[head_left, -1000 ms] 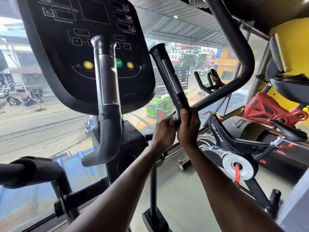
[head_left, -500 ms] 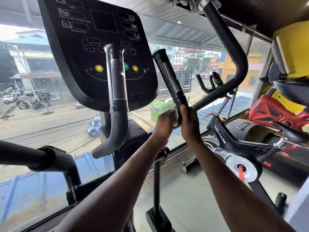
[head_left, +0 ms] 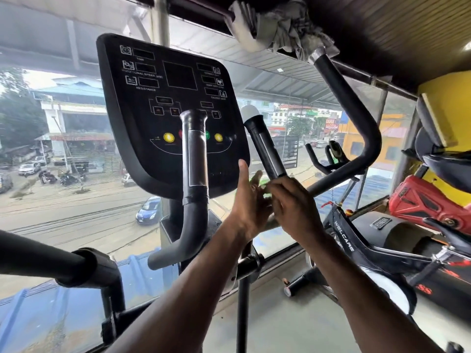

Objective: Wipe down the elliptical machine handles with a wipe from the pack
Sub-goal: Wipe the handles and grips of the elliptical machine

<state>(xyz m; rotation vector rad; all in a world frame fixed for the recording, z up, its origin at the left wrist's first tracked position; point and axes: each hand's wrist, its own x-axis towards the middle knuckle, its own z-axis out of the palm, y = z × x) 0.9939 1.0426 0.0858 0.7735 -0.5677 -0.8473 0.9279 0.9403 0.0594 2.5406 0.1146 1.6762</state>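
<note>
Looking down my arms, I see both hands meeting at the foot of the right inner handle, a black grip that rises up and away from them, tilted to the left. My right hand has its fingers curled over at the base of that grip, its knuckles toward me. What sits under those fingers is hidden, so I cannot tell whether the wipe is there; no wipe shows plainly, and I cannot place the pack either. My left hand sits just left of the right one, touching it, with the thumb pointing straight up and the fingers spread and blurred.

Left of my left hand stands the other inner handle, upright, with a grey metal plate on its face, curving down to a rounded end. Behind both handles, above my hands, is the black console with two yellow buttons. A thick black moving arm bends up and to the right of my right hand, toward a bundle of grey cloth at the ceiling. Right of my right forearm is a black spin bike marked WELCARE. Beyond the glass lies a wet street.
</note>
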